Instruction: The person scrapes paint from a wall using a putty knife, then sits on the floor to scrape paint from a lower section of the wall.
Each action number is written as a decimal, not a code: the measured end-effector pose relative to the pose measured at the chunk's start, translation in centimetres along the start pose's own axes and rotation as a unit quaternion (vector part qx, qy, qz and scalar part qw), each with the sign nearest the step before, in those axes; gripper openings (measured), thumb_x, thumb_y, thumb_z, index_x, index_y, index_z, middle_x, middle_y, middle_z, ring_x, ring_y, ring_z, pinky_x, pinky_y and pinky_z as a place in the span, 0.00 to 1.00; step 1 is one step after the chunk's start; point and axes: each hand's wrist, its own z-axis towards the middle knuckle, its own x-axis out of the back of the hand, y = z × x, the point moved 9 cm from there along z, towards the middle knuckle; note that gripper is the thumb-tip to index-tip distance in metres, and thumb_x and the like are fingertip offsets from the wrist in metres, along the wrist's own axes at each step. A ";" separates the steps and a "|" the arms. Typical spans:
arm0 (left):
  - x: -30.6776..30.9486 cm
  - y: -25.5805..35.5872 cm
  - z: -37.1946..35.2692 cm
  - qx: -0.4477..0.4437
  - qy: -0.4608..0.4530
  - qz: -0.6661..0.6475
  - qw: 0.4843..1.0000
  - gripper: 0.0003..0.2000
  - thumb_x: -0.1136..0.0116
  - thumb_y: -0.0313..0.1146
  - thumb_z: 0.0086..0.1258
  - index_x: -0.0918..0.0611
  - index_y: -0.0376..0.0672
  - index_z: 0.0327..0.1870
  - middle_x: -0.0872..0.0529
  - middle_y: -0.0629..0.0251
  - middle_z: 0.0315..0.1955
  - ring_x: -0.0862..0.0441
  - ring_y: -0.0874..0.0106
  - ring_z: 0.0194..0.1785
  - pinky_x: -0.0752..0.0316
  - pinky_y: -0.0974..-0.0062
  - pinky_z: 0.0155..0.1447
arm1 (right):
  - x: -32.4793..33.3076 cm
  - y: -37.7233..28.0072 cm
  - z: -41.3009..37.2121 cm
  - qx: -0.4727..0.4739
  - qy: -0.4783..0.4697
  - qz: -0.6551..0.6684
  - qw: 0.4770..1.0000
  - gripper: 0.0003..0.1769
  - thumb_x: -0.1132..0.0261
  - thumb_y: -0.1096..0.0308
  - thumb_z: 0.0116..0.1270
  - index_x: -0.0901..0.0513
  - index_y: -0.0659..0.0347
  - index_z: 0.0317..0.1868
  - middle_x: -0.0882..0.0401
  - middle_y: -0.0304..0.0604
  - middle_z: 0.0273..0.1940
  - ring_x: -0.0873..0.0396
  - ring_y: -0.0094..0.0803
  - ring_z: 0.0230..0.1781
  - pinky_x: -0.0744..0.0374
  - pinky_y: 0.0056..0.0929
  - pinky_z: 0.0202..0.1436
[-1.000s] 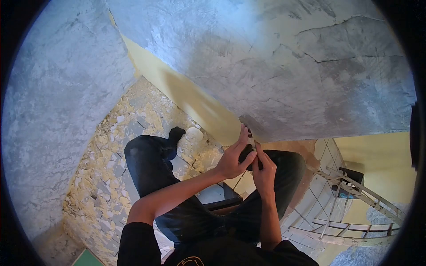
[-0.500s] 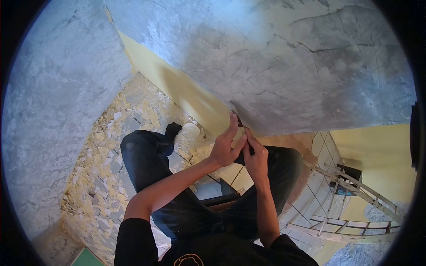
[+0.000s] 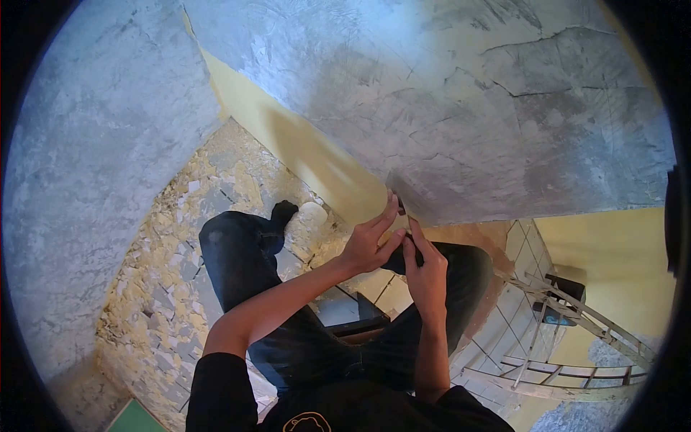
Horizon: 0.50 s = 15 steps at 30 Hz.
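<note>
Wall (image 3: 468, 108): bare grey plaster, matt, rough and mottled, with fine cracks running through it.
Band (image 3: 302, 151) below it: yellow paint, matt and smoother, with a ragged edge where it meets the plaster.
Floor (image 3: 180, 245): grey tiles, dull, littered with pale yellow paint flakes and dust.
Tiles (image 3: 518, 245) at right: cleaner, faint sheen, dark grout lines.
Scraper (image 3: 403, 216): dark matt handle, plastic by the look. Thin blade of dull metal, mostly hidden.
Trousers (image 3: 237, 259): dark cloth, dusty at the knee.
Shirt (image 3: 360, 410): black cloth, matt.
Ladder (image 3: 568, 317): pale, paint-spattered rails; wood or metal unclear.
</note>
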 end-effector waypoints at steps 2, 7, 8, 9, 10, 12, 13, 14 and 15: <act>-0.3 0.3 0.0 0.000 -0.011 0.000 1.000 0.31 0.41 0.35 0.73 0.34 0.28 0.73 0.30 0.37 0.69 0.29 0.49 0.71 0.32 0.61 0.71 | 0.6 0.9 -0.5 0.009 0.019 0.016 1.000 0.22 0.36 0.73 0.72 0.21 0.56 0.66 0.15 0.58 0.41 0.14 0.42 0.37 0.20 0.34 0.43; -1.1 2.6 0.0 -0.056 -0.043 0.026 0.997 0.30 0.38 0.37 0.71 0.31 0.33 0.72 0.29 0.41 0.69 0.27 0.51 0.70 0.31 0.61 0.71 | 3.1 2.2 -2.1 -0.018 0.027 0.035 0.999 0.22 0.35 0.73 0.72 0.21 0.60 0.65 0.14 0.58 0.47 0.14 0.32 0.43 0.20 0.30 0.50; -1.6 3.0 0.0 -0.060 -0.065 0.015 0.996 0.30 0.38 0.37 0.71 0.30 0.35 0.72 0.29 0.42 0.69 0.27 0.52 0.70 0.31 0.61 0.71 | 3.9 1.8 -2.3 -0.048 0.005 0.012 0.999 0.22 0.35 0.74 0.72 0.21 0.60 0.66 0.14 0.58 0.47 0.15 0.32 0.43 0.21 0.30 0.49; -2.1 3.3 -0.1 -0.064 -0.087 0.005 0.994 0.31 0.37 0.37 0.70 0.30 0.36 0.72 0.29 0.43 0.70 0.27 0.52 0.70 0.31 0.61 0.71 | 4.4 1.7 -2.4 -0.049 0.005 0.010 0.999 0.22 0.35 0.74 0.72 0.21 0.60 0.66 0.14 0.58 0.47 0.15 0.32 0.43 0.21 0.30 0.49; -2.2 3.4 -0.1 -0.064 -0.089 0.003 0.994 0.31 0.37 0.37 0.70 0.30 0.36 0.72 0.29 0.43 0.70 0.27 0.52 0.70 0.31 0.61 0.71 | 4.9 1.4 -2.5 -0.033 0.010 -0.001 0.999 0.22 0.35 0.74 0.72 0.21 0.60 0.66 0.14 0.59 0.46 0.14 0.33 0.42 0.20 0.30 0.48; -2.6 3.7 -0.1 -0.074 -0.094 0.027 0.992 0.31 0.36 0.37 0.69 0.30 0.33 0.71 0.30 0.42 0.70 0.27 0.53 0.71 0.31 0.62 0.72 | 5.0 1.3 -2.3 -0.019 0.016 -0.013 1.000 0.22 0.35 0.74 0.72 0.21 0.59 0.66 0.14 0.59 0.45 0.14 0.35 0.40 0.20 0.31 0.46; -2.8 3.1 -0.4 -0.076 -0.096 0.025 0.992 0.31 0.36 0.37 0.69 0.30 0.33 0.71 0.30 0.42 0.70 0.27 0.53 0.71 0.31 0.62 0.72 | 4.0 1.7 -1.7 -0.036 0.003 -0.010 0.999 0.22 0.36 0.73 0.72 0.21 0.59 0.65 0.15 0.59 0.43 0.14 0.39 0.38 0.20 0.32 0.45; -2.8 1.6 -0.7 -0.056 -0.076 0.040 0.995 0.31 0.36 0.37 0.69 0.30 0.32 0.71 0.30 0.41 0.70 0.28 0.53 0.71 0.32 0.62 0.72 | 3.1 2.3 -1.4 -0.053 -0.010 -0.005 0.999 0.21 0.36 0.72 0.72 0.21 0.58 0.65 0.15 0.59 0.41 0.15 0.42 0.36 0.20 0.33 0.43; -2.5 0.7 -0.7 -0.036 -0.055 0.056 0.996 0.32 0.36 0.37 0.69 0.31 0.31 0.71 0.30 0.41 0.70 0.28 0.52 0.71 0.32 0.62 0.72 | 2.7 2.7 -1.3 -0.055 -0.007 -0.005 0.998 0.21 0.36 0.72 0.72 0.21 0.58 0.65 0.15 0.59 0.41 0.15 0.42 0.36 0.20 0.33 0.43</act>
